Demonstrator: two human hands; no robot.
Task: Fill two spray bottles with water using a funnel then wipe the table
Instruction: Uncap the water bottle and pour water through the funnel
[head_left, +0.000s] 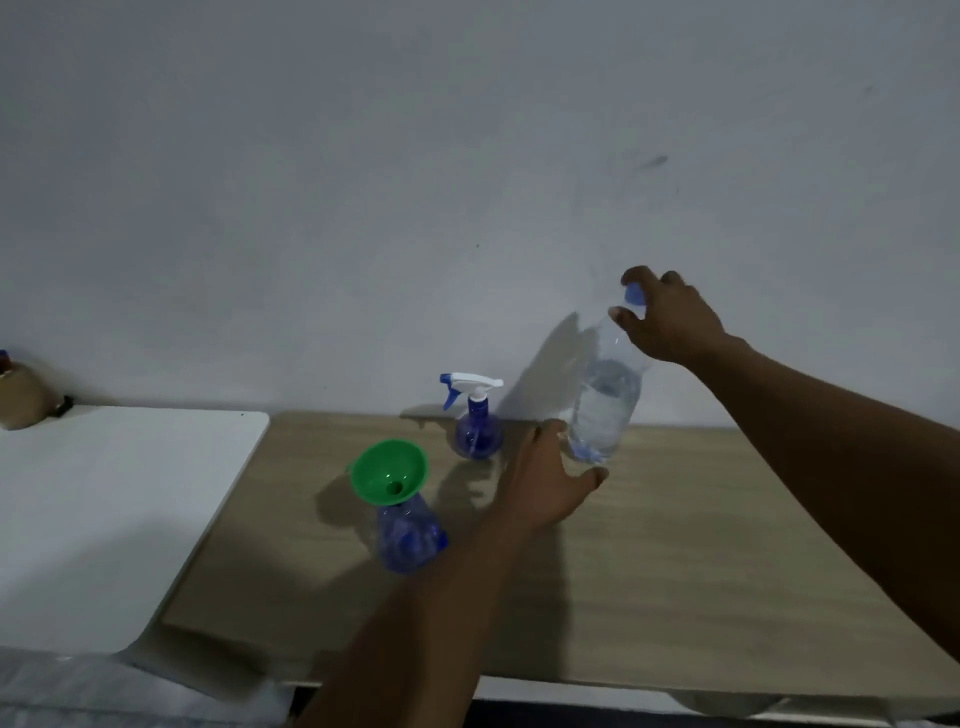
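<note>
A tall clear plastic water bottle (605, 405), partly full, is leaning with its base down at the tan wooden table (701, 545). The right hand (670, 322) is curling its fingers and thumb round that bottle's blue cap (634, 294), gripping it. The left hand (545, 478) is cupping beside the bottle's base with its fingers spread and relaxed; whether it is touching the plastic I cannot tell. Just left of the water bottle, a round blue translucent spray bottle with a white and blue trigger head (475, 428) is standing upright. Further left of the water bottle and nearer the person, a second blue spray bottle without a head (410, 538) is carrying a green plastic funnel (389, 470) in its neck. Far left of the water bottle, a white surface (104, 493) is adjoining the table.
</note>
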